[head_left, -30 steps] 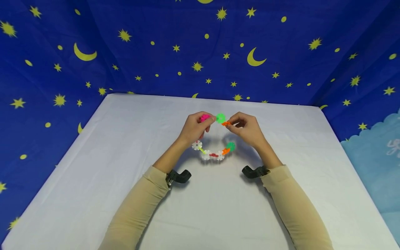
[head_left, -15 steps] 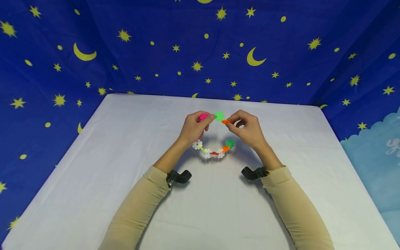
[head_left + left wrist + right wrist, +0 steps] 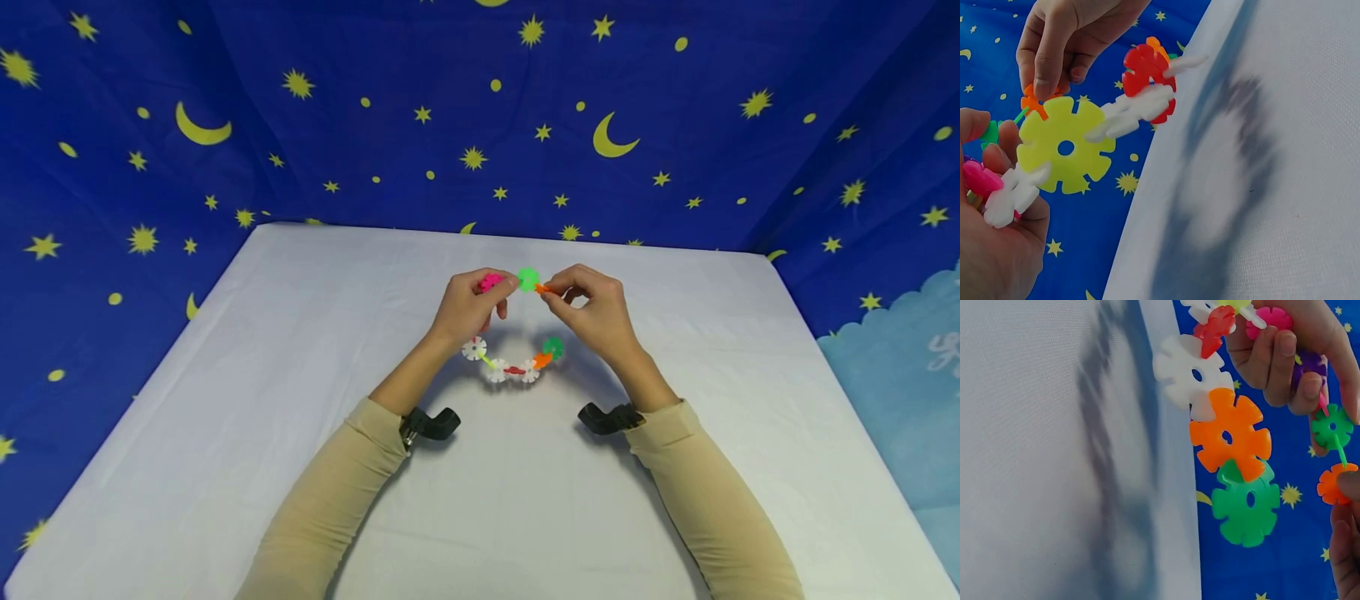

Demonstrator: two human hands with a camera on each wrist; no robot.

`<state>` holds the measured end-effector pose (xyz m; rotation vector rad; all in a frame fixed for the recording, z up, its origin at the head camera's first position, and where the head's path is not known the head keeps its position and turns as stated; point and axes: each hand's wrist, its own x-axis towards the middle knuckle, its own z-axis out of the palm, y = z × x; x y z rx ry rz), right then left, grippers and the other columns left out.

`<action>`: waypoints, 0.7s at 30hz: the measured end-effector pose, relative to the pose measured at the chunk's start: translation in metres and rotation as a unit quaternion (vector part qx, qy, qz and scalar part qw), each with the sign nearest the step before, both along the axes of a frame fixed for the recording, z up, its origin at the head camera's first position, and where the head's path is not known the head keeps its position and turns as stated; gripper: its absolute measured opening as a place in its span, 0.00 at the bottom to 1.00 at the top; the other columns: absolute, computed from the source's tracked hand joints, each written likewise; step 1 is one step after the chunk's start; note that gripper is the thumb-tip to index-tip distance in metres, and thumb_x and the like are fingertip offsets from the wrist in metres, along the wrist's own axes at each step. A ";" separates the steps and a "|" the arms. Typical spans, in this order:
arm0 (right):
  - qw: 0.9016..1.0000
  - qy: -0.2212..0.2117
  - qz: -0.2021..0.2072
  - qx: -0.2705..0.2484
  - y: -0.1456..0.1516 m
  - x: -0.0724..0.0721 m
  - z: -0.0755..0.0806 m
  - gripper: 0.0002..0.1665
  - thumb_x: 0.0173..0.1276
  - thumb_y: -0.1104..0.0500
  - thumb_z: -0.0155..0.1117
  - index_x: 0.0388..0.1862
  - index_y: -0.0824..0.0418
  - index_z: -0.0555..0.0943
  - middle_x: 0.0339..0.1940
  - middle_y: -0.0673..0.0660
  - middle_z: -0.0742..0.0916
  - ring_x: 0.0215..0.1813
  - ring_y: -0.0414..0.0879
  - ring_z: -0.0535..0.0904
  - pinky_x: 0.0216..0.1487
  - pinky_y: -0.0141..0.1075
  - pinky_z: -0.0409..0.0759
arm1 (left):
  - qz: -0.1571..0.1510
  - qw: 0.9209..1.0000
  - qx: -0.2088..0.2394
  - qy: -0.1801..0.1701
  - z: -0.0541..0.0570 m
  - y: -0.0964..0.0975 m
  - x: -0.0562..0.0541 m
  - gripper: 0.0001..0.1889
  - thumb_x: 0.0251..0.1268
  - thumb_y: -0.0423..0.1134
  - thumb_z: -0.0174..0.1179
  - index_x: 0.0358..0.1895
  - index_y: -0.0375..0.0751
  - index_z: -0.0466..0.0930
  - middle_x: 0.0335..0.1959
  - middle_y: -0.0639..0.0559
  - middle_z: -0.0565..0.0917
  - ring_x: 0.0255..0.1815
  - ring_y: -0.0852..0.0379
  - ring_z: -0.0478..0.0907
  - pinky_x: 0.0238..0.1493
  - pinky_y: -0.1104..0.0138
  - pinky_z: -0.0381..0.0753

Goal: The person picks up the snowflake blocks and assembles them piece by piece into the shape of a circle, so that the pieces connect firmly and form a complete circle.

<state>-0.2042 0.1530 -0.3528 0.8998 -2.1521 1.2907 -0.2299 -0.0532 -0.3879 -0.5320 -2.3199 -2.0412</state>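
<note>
My left hand (image 3: 471,310) grips one end of a curved chain of notched plastic snowflake discs, around the pink disc (image 3: 491,282) and a purple disc (image 3: 1312,370). Past its fingertips stand a green disc (image 3: 1332,426) and a light green disc (image 3: 528,279). My right hand (image 3: 597,310) pinches an orange disc (image 3: 1333,484) between thumb and fingers, against the light green disc's edge; how deep the slots engage I cannot tell. The chain's other end hangs below, with a yellow disc (image 3: 1066,147), a red disc (image 3: 1215,331), another orange disc (image 3: 1230,434) and a darker green disc (image 3: 1245,509).
A white cloth-covered table (image 3: 480,500) lies under the hands, with the chain's shadow on it. Blue star-and-moon fabric (image 3: 420,75) hangs behind and at the sides. Black wrist cameras (image 3: 431,423) sit at both sleeve cuffs.
The orange disc in my right hand has shifted slightly upward and turned against the light green disc. My left hand and the hanging chain have barely moved.
</note>
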 end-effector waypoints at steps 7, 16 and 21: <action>0.999 0.052 -0.001 0.009 -0.005 0.002 0.003 0.09 0.50 0.82 0.68 0.27 0.72 0.82 0.28 0.64 0.85 0.29 0.54 0.81 0.29 0.47 0.79 | -0.012 1.000 0.001 -0.001 0.000 -0.001 -0.001 0.14 0.67 0.52 0.59 0.43 0.46 0.83 0.21 0.44 0.80 0.07 0.51 0.60 0.08 0.64 0.60; 0.998 0.062 -0.004 0.020 0.004 -0.017 -0.024 0.09 0.51 0.78 0.71 0.27 0.67 0.83 0.29 0.58 0.86 0.29 0.48 0.80 0.30 0.38 0.78 | -0.012 1.000 -0.024 -0.008 -0.004 0.000 -0.002 0.14 0.67 0.53 0.58 0.42 0.48 0.83 0.22 0.47 0.82 0.06 0.52 0.59 0.07 0.64 0.58; 0.998 0.055 0.007 0.018 0.006 -0.019 -0.028 0.08 0.54 0.75 0.71 0.29 0.66 0.84 0.30 0.59 0.86 0.30 0.48 0.81 0.31 0.33 0.76 | -0.014 0.999 -0.037 -0.008 0.000 0.001 0.002 0.15 0.68 0.52 0.57 0.42 0.45 0.83 0.22 0.47 0.82 0.06 0.53 0.60 0.08 0.65 0.59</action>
